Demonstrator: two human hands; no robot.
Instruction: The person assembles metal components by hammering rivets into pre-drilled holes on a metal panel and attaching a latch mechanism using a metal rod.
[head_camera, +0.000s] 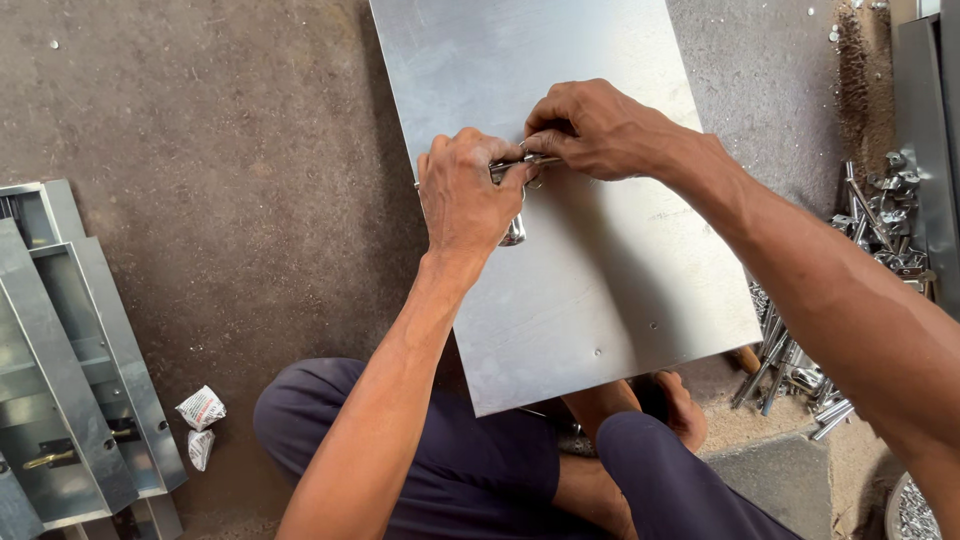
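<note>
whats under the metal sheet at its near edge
The sheet rests over the seated person's legs; a bare foot shows below its near edge. At its right edge, rods poke out. Whatever else lies beneath is covered.

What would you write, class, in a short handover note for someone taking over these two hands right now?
Left hand: closed around a shiny metal latch at the left edge of the steel sheet.
Right hand: fingertips pinch the latch's thin rod end.
The sheet rests tilted over the person's legs, above the floor.
Done: latch placed against the sheet.
Left: whether it is fastened cannot be seen.
Spare metal parts lie to the right; finished boxes to the left.
</note>
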